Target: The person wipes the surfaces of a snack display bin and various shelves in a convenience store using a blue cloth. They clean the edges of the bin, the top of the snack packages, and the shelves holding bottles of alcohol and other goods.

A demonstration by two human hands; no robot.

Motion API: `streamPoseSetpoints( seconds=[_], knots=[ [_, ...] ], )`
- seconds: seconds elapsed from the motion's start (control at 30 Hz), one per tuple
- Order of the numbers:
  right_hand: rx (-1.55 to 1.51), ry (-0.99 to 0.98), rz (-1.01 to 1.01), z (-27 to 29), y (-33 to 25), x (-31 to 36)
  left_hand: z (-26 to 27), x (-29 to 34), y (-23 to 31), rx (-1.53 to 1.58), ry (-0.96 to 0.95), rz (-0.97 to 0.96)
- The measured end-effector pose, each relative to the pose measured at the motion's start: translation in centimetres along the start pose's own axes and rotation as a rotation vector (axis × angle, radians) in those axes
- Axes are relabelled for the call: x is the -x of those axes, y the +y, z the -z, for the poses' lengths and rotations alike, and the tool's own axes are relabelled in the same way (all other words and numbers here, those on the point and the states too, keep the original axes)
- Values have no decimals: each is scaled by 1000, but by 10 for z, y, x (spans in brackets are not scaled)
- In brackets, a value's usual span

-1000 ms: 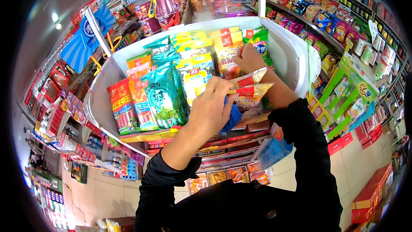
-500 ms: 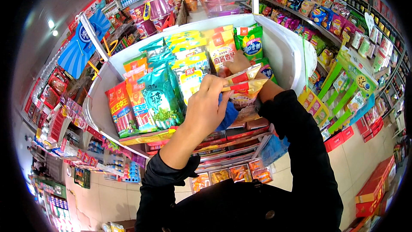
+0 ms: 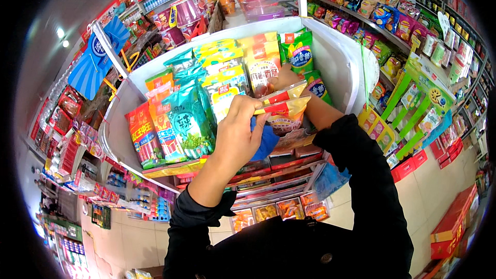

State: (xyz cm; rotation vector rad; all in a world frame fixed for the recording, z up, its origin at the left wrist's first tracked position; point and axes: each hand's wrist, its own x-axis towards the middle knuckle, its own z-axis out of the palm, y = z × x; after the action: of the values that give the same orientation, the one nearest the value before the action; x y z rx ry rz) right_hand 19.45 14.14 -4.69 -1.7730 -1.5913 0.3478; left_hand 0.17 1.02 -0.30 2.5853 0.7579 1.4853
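Note:
My left hand (image 3: 238, 130) is closed on the red-and-cream top edges of two sausage packets (image 3: 283, 112), tilted toward me at the front of a white bin (image 3: 343, 80). A blue cloth (image 3: 264, 142) hangs beneath its fingers. Behind these, my right hand (image 3: 283, 79) reaches in and pinches the right edge of an upright cream sausage packet (image 3: 261, 66); its fingertips are partly hidden. Left of my hands stand yellow-and-white packets (image 3: 225, 87), teal packets (image 3: 189, 121) and a red sausage packet (image 3: 143, 133). Green packets (image 3: 299, 54) stand on the right.
Shelves with open boxes of orange packets (image 3: 289, 208) sit below the bin. A green hanging display (image 3: 421, 101) is at right, near snack shelves (image 3: 382, 18). A blue fan-shaped sign (image 3: 98, 62) hangs at left, and red boxes (image 3: 452, 222) stand on the tiled floor.
My left hand and the tilted packets have shifted slightly left in the picture. The right hand stays at the cream packet, and the view has shifted a little.

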Motion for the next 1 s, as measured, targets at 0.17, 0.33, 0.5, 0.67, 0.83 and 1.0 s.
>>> streamPoseSetpoints(
  seconds=[0.17, 0.33, 0.5, 0.67, 0.83, 1.0],
  knots=[
    [-188, 26, 136, -5, 11, 5, 2, 5, -3, -23, -20, -4],
    [-98, 12, 203, -1, 22, -10, 0, 4, 0, -12, -5, 2],
    [92, -37, 40, 6, 13, -3, 0, 2, 0, 8, -3, 34],
    [-351, 96, 170, 27, 40, 11, -3, -7, -2, 21, 14, 22],
    [-1263, -516, 0, 68, -5, 91, -1, -24, -36, -46, 32, 116],
    [-658, -344, 276, 30, 3, 79, -15, -56, -82, -51, -18, 197]
  ],
)
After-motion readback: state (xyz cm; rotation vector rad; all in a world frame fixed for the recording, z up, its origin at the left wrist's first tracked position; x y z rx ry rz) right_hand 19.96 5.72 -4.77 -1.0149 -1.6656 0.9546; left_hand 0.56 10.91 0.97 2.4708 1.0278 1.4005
